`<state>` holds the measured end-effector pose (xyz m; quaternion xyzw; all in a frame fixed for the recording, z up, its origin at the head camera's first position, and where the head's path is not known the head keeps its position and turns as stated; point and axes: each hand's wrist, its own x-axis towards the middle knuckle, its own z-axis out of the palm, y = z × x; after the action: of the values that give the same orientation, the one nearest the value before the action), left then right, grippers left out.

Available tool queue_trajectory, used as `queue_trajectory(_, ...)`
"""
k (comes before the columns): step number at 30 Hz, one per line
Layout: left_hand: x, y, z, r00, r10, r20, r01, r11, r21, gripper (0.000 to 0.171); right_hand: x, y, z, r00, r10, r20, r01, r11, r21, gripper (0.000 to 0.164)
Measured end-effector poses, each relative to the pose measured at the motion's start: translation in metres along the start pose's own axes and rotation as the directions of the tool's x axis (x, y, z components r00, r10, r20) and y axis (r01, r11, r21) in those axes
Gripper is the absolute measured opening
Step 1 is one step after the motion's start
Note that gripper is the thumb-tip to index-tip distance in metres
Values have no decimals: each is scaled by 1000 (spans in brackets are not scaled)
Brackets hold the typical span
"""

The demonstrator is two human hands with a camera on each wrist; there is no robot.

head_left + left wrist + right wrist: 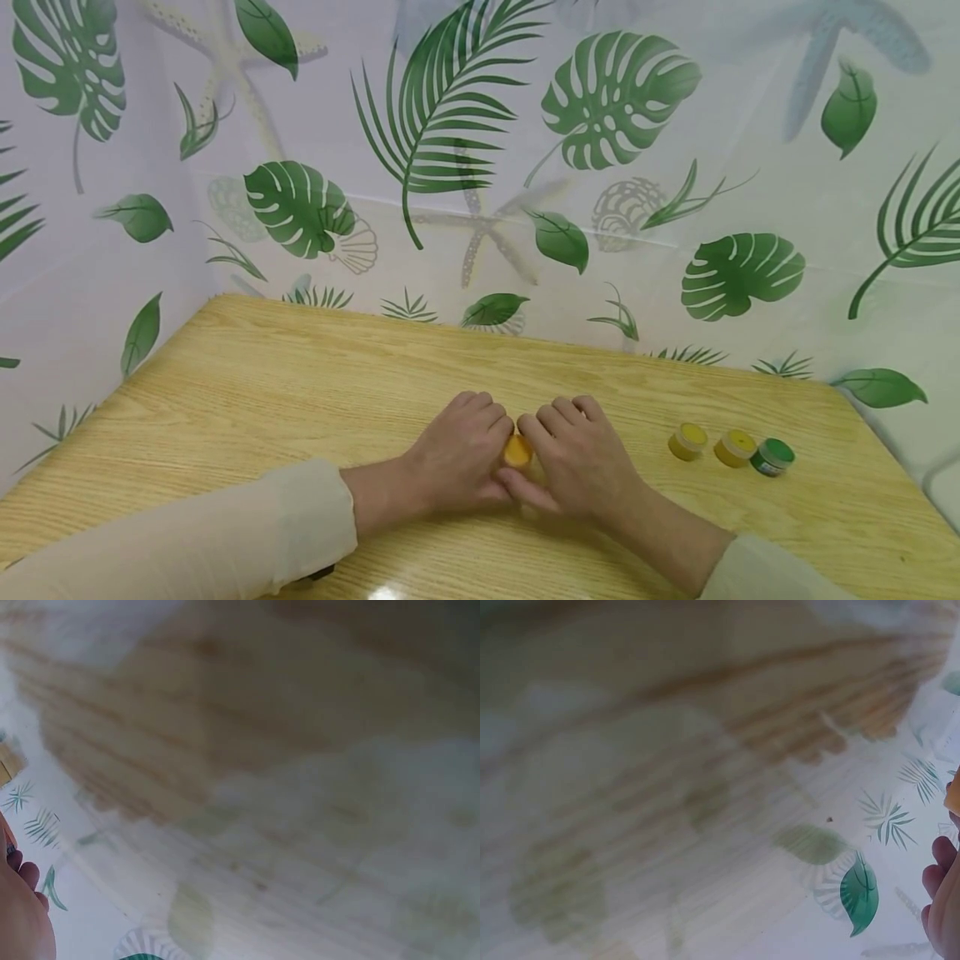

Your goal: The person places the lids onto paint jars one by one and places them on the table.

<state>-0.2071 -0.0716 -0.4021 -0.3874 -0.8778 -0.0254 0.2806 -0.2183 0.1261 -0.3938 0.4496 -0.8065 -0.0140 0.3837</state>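
Note:
In the head view, a small orange-lidded paint jar (pixel 517 451) sits between my two hands, low over the wooden table (pixel 322 392). My left hand (pixel 467 450) grips it from the left with curled fingers. From the other side my right hand (pixel 581 454) holds it, its thumb along the near side of the jar. Fingers cover most of the jar's body. Only the edge of the left hand (pixel 26 900) shows in the left wrist view. A bit of the orange jar (pixel 953 796) appears above the right hand's fingers at the right wrist view's edge.
To the right on the table stand two yellow-topped paint jars (pixel 688 441) (pixel 736 447) and a green paint jar (pixel 772 457), the last two close together. A leaf-printed cloth (pixel 480 250) hangs behind the table and along its left side.

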Motion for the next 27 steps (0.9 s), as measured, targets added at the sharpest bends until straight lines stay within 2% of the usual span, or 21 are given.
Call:
queue_trajectory(9, 0, -1, 0, 1000, -10, 4, 9, 1000, 21, 41, -1, -2, 0, 1000, -2, 17, 2, 999, 37, 47)
queue_trajectory(15, -1, 0, 0, 1000, 7, -23, -6, 999, 54, 42, 0, -2, 0, 1000, -2, 2, 1, 1000, 2, 58)
queue_trajectory(18, -1, 0, -1, 1000, -5, -29, 8, 997, 82, 45, 0, -1, -2, 1000, 12, 10, -12, 1000, -3, 64)
queue_trajectory(23, -2, -1, -3, 999, -45, -31, 47, 997, 69, 52, 0, -1, -2, 1000, 17, 23, -18, 1000, 6, 62)
queue_trajectory(27, -2, -3, -3, 998, -50, -38, 52, 997, 50, 52, 0, -2, -2, 999, 13, 30, -13, 1000, 19, 56)
